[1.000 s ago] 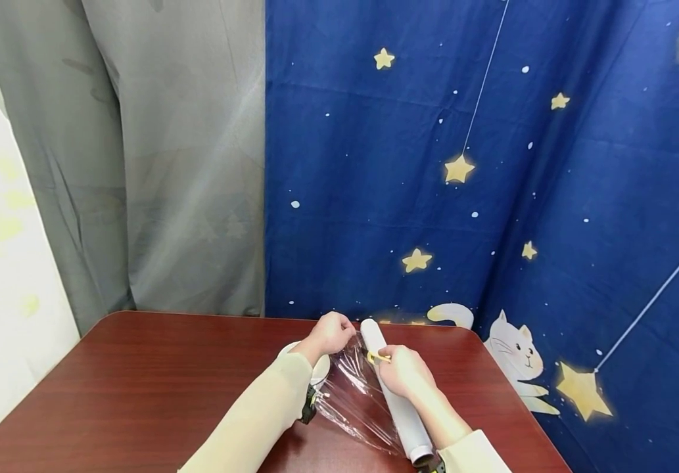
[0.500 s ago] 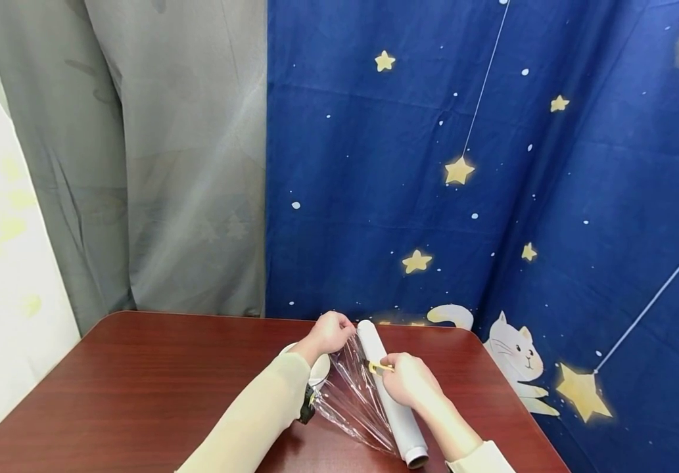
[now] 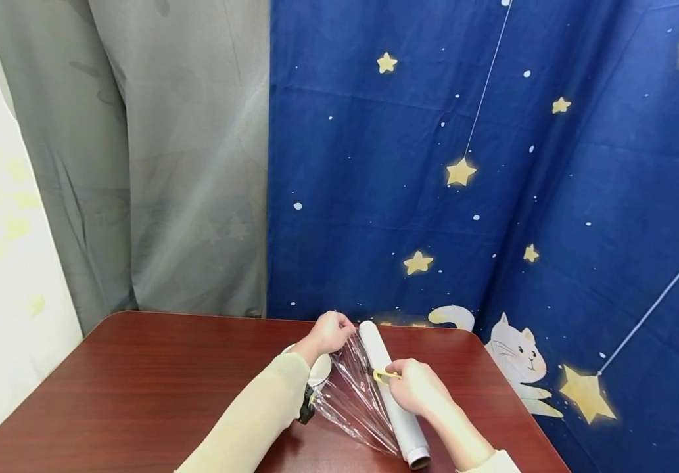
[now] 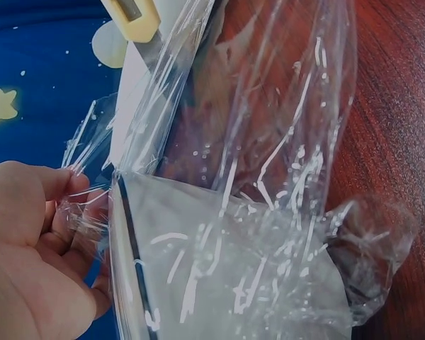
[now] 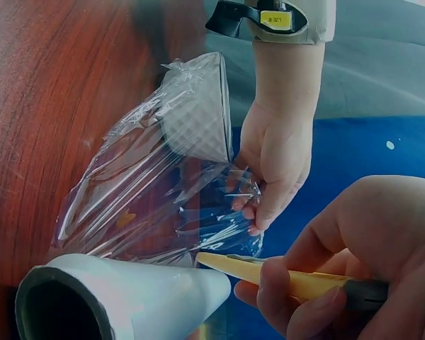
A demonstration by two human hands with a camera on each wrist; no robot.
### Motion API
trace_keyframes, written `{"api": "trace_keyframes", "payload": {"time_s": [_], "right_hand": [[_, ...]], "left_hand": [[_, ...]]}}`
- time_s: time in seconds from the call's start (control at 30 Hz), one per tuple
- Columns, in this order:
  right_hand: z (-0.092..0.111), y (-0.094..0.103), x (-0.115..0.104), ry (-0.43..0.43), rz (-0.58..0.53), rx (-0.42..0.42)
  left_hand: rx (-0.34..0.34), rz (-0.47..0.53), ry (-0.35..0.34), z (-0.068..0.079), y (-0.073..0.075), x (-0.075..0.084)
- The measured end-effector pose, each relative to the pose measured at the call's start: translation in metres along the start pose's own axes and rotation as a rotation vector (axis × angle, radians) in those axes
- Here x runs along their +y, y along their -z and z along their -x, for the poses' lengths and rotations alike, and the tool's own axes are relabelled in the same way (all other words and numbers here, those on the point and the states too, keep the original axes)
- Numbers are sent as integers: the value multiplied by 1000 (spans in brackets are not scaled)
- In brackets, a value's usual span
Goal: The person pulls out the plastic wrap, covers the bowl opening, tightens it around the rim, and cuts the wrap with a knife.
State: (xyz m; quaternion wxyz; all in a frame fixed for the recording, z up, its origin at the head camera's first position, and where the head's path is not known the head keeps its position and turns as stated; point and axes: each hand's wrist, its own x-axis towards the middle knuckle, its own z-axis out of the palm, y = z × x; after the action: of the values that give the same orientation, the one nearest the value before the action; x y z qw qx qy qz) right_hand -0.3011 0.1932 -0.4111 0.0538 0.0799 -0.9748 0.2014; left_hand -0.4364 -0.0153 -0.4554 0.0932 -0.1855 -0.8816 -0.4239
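Observation:
With thumb and fingers my left hand [image 3: 330, 333] pinches a bunched edge of clear cling film [image 5: 134, 195], beside the bowl's rim. The film drapes over a white bowl [image 5: 197, 120] with a diamond-textured side and stretches in creases to a white cling film roll [image 3: 405, 427]. My right hand [image 3: 421, 389] holds a yellow utility knife [image 5: 297, 280], its tip at the film alongside the roll. In the left wrist view the knife's blade end [image 4: 138, 21] shows beyond the film. How far the film is parted from the roll, I cannot tell.
The reddish-brown table [image 3: 167, 381] extends to the left, and its right edge runs close by the right forearm. Behind the table's far edge hang a grey curtain [image 3: 197, 164] and a blue star-patterned curtain [image 3: 363, 164].
My right hand has drawn the knife along the roll toward me. The film beside the roll has gathered into narrower folds, and the roll has shifted slightly. My left hand stays in place.

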Motion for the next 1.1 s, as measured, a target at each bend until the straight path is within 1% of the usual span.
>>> {"api": "trace_keyframes", "payload": {"time_s": [0.13,0.4,0.63,0.87,1.03,1.1], "right_hand": [[4,3,2,5,10,-3],[16,10,4,-29,15,-40],[29,15,5,-19,46,-38],[41,25,1,-56,74,-87],[49,31,-3,-82,88,-141],[54,33,-5,-85,101,-153]], "left_hand": [[5,5,1,-1,1,0],[4,14,31,3,3,3],[12,9,41,4,2,5],[37,22,49,7,4,7],[39,35,56,10,8,10],[36,50,50,10,9,9]]}}
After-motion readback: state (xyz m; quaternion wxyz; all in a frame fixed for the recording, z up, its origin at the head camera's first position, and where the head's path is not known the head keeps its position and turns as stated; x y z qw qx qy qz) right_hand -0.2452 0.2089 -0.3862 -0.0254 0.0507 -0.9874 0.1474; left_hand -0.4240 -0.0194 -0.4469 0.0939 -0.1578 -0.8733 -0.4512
